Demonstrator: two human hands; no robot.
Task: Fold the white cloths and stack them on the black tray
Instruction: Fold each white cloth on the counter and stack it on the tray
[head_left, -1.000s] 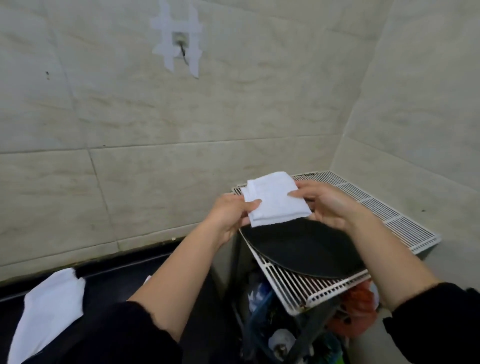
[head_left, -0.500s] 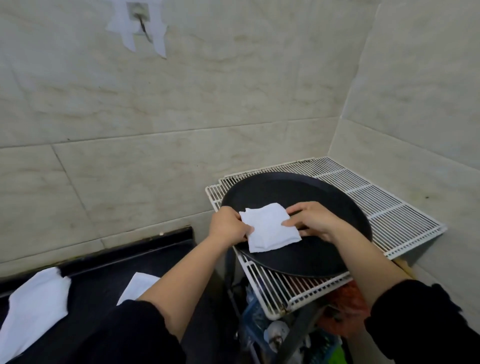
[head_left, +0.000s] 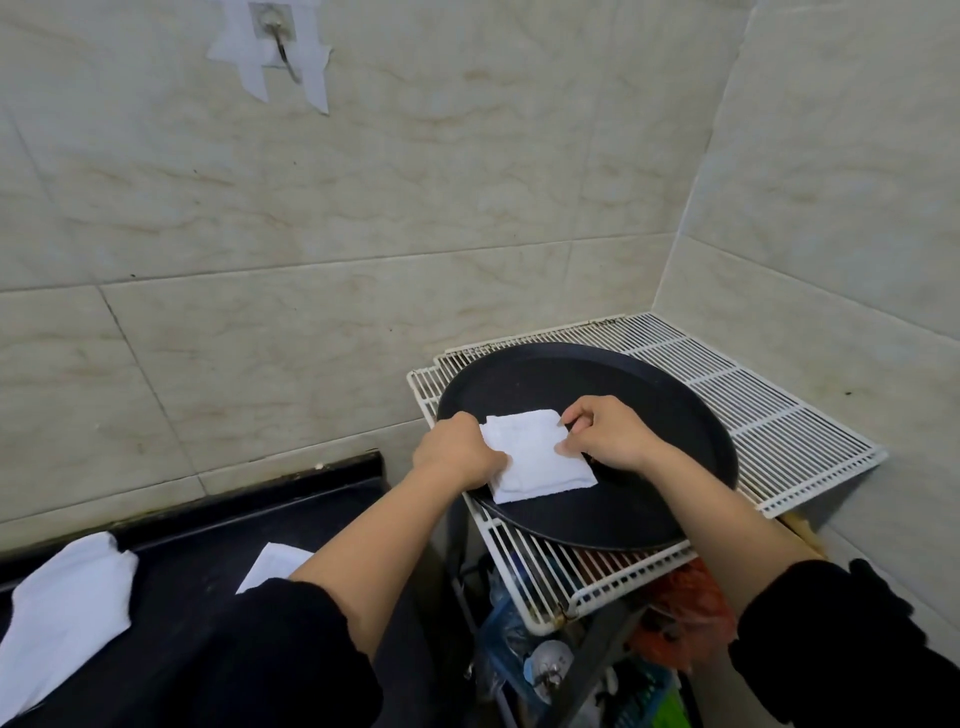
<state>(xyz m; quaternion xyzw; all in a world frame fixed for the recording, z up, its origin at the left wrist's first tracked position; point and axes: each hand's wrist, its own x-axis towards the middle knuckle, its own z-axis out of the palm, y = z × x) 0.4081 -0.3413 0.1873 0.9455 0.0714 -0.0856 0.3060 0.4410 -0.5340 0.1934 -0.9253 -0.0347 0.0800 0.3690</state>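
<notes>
White folded cloth on black tray — left hand, right hand pinch its edges; wire rack beneath, loose cloth leftward.

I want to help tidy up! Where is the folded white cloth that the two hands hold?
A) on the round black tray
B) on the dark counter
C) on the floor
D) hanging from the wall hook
A: the folded white cloth lies on the round black tray, the left hand and right hand holding its edges.
</notes>
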